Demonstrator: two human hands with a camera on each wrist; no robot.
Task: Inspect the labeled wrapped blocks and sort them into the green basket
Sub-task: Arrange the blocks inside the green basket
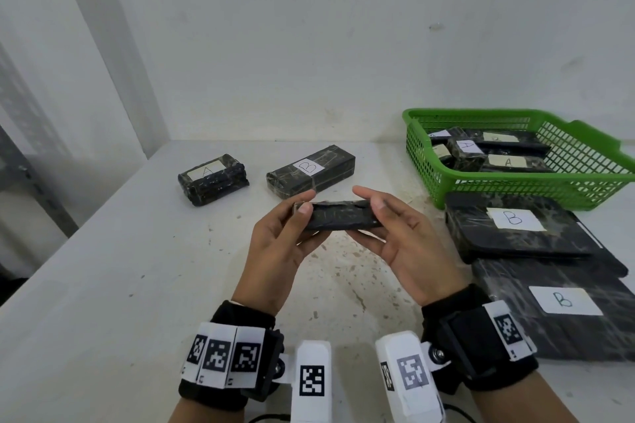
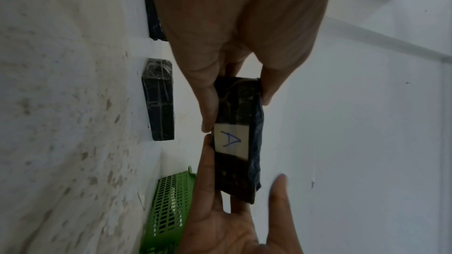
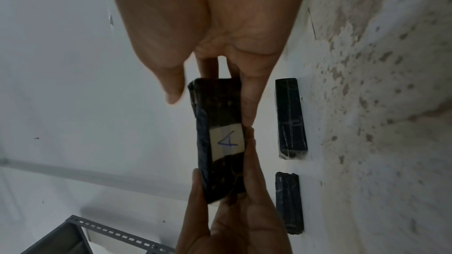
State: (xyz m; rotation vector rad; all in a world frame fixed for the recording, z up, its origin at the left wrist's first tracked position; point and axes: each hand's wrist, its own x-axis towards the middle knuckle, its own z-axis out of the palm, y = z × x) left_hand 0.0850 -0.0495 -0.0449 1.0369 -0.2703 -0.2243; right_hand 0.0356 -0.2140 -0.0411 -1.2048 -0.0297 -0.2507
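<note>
1. The left hand [image 1: 275, 244] pinches one end of a black wrapped block [image 1: 338, 216]: thumb on the near face, fingers curled behind and under it. This grip leaves the wide faces open to view.
2. The right hand [image 1: 402, 244] takes the other end the same way, thumb near the top edge and fingers cupped beneath. The forefinger sticks out straight above the block and seems not to touch it. With a hand at each end the block can be rolled about its long axis, which suits inspection.
3. The block is lifted off the table [image 1: 103, 285] at the middle of the head view, lying across from 9 to 3 o'clock. Its label [image 2: 231, 141] faces away from the head camera; both wrist views show a handwritten "A" on it.
4. I judge the block is being turned so the label can be read before it goes to a place.
5. The green basket [image 1: 584, 182] stands at 2 o'clock from the hands, near enough to reach, and already holds several blocks whose readable labels say A.
6. On the table at 11 o'clock lies a short A block [image 1: 213, 178], and at 12 o'clock a B block [image 1: 311, 170], both unsorted.
7. At 3 to 4 o'clock, in front of the basket, lie two larger flat B packages [image 1: 515, 230], one partly over the other, probably set apart from the A group.
</note>
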